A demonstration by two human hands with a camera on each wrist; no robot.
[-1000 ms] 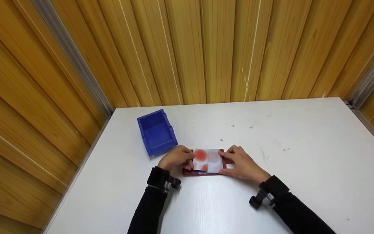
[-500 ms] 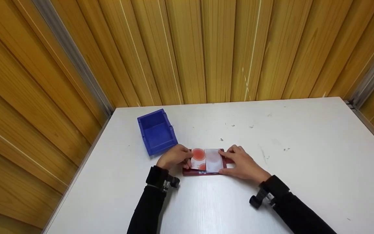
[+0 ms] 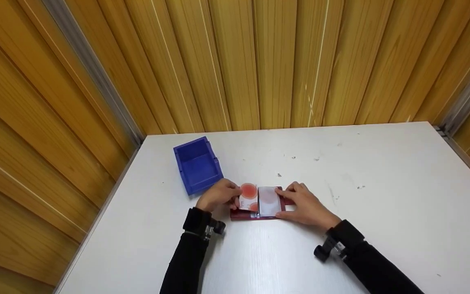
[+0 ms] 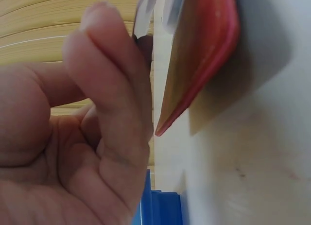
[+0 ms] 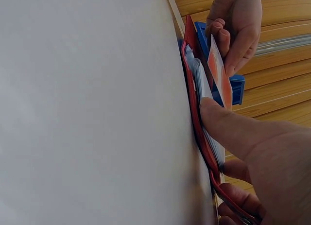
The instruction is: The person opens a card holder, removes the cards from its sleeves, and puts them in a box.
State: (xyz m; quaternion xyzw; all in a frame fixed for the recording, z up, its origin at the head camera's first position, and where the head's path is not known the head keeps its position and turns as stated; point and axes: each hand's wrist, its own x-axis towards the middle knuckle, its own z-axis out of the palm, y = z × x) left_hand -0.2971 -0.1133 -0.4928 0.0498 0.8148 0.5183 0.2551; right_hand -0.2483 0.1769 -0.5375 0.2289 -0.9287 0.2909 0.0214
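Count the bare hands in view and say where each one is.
2. The left hand pinches the card with red circles, near the blue bin; the right hand grips the right end of the red holder. Both show in the head view.

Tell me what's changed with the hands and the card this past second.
The left hand, pinching the card with orange circles, moved slightly left and forward, bringing that card with it; a narrow gap now shows beside the pale page. Nothing was newly grasped or let go. The right hand stays gripping the pale page and red holder; the blue bin stays put.
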